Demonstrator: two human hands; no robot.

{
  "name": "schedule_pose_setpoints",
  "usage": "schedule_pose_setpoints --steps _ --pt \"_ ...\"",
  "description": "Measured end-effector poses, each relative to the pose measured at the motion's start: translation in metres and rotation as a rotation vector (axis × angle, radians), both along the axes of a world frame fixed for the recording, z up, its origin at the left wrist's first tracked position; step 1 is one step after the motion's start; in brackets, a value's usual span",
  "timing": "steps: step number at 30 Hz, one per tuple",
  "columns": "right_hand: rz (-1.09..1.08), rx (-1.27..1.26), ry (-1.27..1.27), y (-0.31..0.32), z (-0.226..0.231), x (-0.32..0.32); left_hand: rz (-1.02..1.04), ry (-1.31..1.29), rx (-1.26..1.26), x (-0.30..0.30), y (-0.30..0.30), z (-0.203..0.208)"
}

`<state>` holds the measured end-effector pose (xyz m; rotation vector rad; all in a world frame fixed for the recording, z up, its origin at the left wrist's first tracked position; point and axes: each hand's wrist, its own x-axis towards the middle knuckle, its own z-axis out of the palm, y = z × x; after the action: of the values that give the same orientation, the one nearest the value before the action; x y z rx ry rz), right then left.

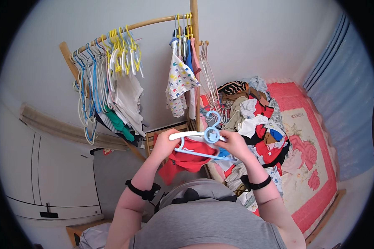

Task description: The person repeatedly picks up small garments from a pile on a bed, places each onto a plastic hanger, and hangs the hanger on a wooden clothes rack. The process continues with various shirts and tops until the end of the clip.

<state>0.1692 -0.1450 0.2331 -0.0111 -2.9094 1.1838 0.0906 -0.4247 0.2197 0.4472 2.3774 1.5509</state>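
Observation:
In front of my chest I hold a small blue and white clothes hanger (189, 134), its blue hook pointing up and away from me. My left hand (164, 143) is closed around the left end of its white arm. Close to the round blue piece under the hook, my right hand (233, 145) is closed on the hanger's other side; its fingertips are partly hidden. A red garment (191, 161) hangs at the hanger, bunched below the white arm and in front of the blue lower bar. Whether my left fingers also pinch its cloth, I cannot tell.
Ahead stands a wooden clothes rack (153, 21) with several yellow, blue and white hangers (122, 47) and a patterned white shirt (180, 79). To the right, a heap of clothes (249, 120) lies on a bed with a red floral cover (307, 153). A blue curtain (349, 103) hangs beyond.

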Motion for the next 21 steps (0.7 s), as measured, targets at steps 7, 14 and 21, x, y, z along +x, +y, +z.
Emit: schedule_pose_setpoints --steps 7,14,21 --pt "0.157 -0.405 -0.161 0.016 0.009 0.013 0.252 -0.046 0.281 -0.015 -0.022 -0.034" --pt "0.049 -0.238 -0.041 -0.023 0.006 0.010 0.306 0.450 -0.267 0.001 -0.019 0.002" --pt "0.010 -0.141 0.159 -0.037 0.010 0.002 0.304 0.566 -0.288 0.000 -0.022 -0.001"
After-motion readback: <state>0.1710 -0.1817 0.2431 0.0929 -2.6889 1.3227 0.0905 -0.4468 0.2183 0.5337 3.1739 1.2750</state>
